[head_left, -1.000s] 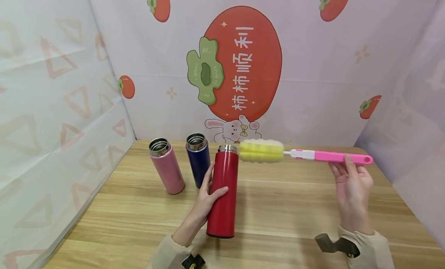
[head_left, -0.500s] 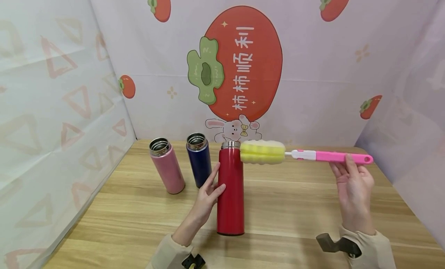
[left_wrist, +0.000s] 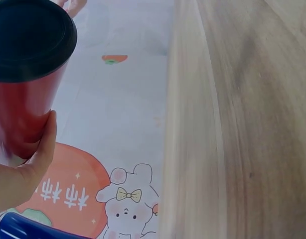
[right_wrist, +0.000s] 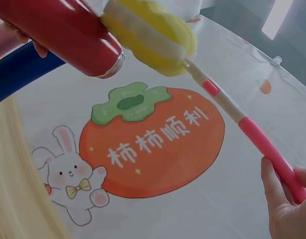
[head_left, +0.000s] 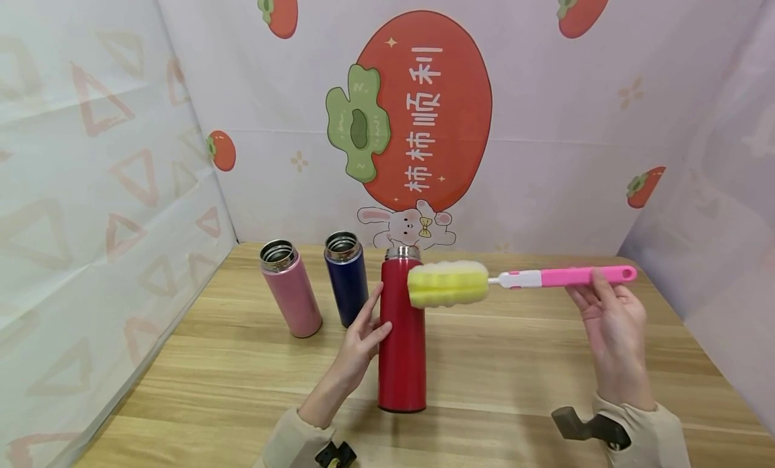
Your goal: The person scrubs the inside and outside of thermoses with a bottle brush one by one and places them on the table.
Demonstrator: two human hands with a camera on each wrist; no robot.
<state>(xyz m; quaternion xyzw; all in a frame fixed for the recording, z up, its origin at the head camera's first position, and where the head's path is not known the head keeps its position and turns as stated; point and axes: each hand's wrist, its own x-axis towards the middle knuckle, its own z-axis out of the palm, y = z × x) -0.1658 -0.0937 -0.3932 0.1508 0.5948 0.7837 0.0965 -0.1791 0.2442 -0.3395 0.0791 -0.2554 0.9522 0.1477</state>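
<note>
My left hand [head_left: 357,350] grips a red thermos bottle [head_left: 402,347] with a bare steel neck, lidless and nearly upright. Its black base [left_wrist: 31,37] faces the left wrist camera, with the bottle held up off the table. In my right hand [head_left: 614,333] the pink handle of a bottle brush [head_left: 451,284] is pinched between thumb and fingers. The brush lies level, its yellow and white sponge head in front of the bottle's upper side in the head view. From the right wrist view, the sponge [right_wrist: 153,37] is beside the bottle near its neck.
An open pink thermos bottle [head_left: 293,296] and an open dark blue one [head_left: 347,280] stand at the back left of the wooden table [head_left: 514,387]. Fabric walls with persimmon prints [head_left: 445,118] enclose the back and sides.
The red bottle has shifted right and stands straighter than a second ago. The brush has dropped lower and slid slightly left, its sponge moving from the bottle's neck down to its upper body.
</note>
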